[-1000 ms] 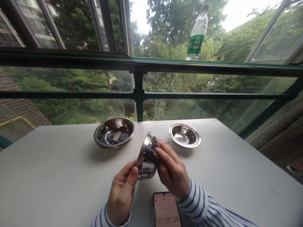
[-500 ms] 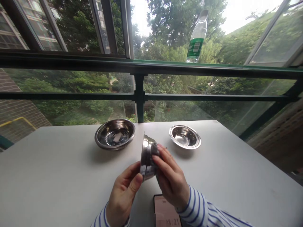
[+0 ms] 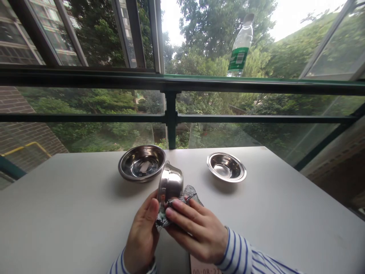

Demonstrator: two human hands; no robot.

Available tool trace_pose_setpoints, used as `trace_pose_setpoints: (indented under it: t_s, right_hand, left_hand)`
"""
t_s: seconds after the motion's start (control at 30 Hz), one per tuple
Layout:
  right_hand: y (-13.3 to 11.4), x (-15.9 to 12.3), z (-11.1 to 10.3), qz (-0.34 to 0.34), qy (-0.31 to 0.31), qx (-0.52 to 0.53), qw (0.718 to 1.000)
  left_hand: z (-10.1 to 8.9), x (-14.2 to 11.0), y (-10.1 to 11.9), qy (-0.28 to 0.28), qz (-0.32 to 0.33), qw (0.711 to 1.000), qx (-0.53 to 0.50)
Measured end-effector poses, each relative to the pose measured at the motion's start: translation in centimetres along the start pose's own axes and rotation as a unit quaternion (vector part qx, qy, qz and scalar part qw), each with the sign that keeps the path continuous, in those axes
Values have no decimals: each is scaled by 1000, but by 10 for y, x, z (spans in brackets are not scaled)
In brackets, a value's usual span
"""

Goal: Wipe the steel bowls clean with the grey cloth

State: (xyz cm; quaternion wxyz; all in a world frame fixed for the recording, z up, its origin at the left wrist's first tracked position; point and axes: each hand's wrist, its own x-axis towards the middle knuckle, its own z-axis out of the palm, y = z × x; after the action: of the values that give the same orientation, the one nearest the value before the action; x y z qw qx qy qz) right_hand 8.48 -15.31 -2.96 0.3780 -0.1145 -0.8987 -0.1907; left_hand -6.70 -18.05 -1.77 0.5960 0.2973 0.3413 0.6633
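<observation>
My left hand (image 3: pixel 144 228) grips a shiny steel bowl (image 3: pixel 173 180) by its rim, thumb on the near side. The bowl is tipped on its side above the table, its outside turned to the right. Closed on a black-and-white patterned cloth (image 3: pixel 190 193), my right hand (image 3: pixel 199 230) presses it against the lower outer wall of the bowl. Part of the cloth sticks out beyond the fingers. The inside of the held bowl is out of sight.
On the white table (image 3: pixel 76 213) a larger steel bowl (image 3: pixel 128 176) stands at back left, a smaller steel bowl (image 3: pixel 242 177) at back right. A phone (image 3: pixel 203 267) lies partly under my right hand. A plastic bottle (image 3: pixel 240 55) stands on the green railing (image 3: pixel 114 80).
My right hand has slid the cloth from the bowl's base down to its lower side, nearer me. The bowl has turned in my left hand, and more of the cloth shows.
</observation>
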Motion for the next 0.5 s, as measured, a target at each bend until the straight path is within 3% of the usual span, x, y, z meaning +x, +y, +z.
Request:
trace_pose_setpoints:
  t_s: [0.23,0.4,0.5]
  right_hand:
    - [10,-5,-5,26,-2,-23,999]
    - [8,-6,-4,206,75,40,975]
    - [1,-3,-3,180,55,21,982]
  left_hand:
    - [-14,0,-10,-53,22,994,87]
    - [-16,-1,-13,-73,36,984,156]
    - [-18,0,-13,-70,50,981,172]
